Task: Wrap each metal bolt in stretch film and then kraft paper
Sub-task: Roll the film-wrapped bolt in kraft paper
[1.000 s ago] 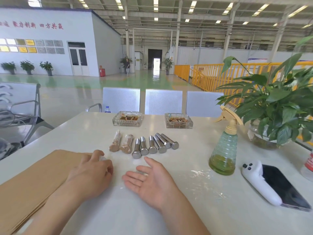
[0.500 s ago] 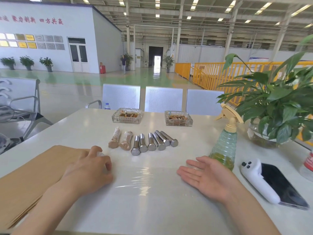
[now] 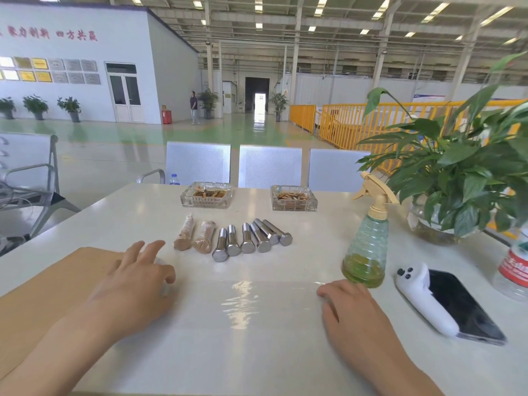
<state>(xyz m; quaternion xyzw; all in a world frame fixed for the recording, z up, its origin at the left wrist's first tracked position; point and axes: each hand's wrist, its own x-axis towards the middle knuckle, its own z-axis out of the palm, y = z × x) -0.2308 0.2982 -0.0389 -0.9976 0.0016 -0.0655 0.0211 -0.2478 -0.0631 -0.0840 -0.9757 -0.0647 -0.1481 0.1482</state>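
Observation:
Several bare metal bolts (image 3: 251, 238) lie side by side mid-table. Left of them lie two bolts wrapped in kraft paper (image 3: 194, 235). A sheet of clear stretch film (image 3: 243, 298) lies flat on the table between my hands. My left hand (image 3: 128, 281) covers and grips the stretch film roll (image 3: 165, 290), which is mostly hidden, with two fingers lifted. My right hand (image 3: 345, 301) is palm down with bent fingers and holds the film's free end against the table. A stack of kraft paper sheets (image 3: 43, 284) lies under my left forearm.
A green spray bottle (image 3: 365, 252) stands just beyond my right hand. A white controller (image 3: 423, 301) and a phone (image 3: 465, 310) lie to the right, with a potted plant (image 3: 457, 181) and a water bottle (image 3: 514, 270) behind. Two glass ashtrays (image 3: 206, 195) (image 3: 294, 198) sit beyond the bolts.
My right hand moved right from beside the left hand and turned palm down, drawing a sheet of film off the roll across the table. My left hand stayed on the roll.

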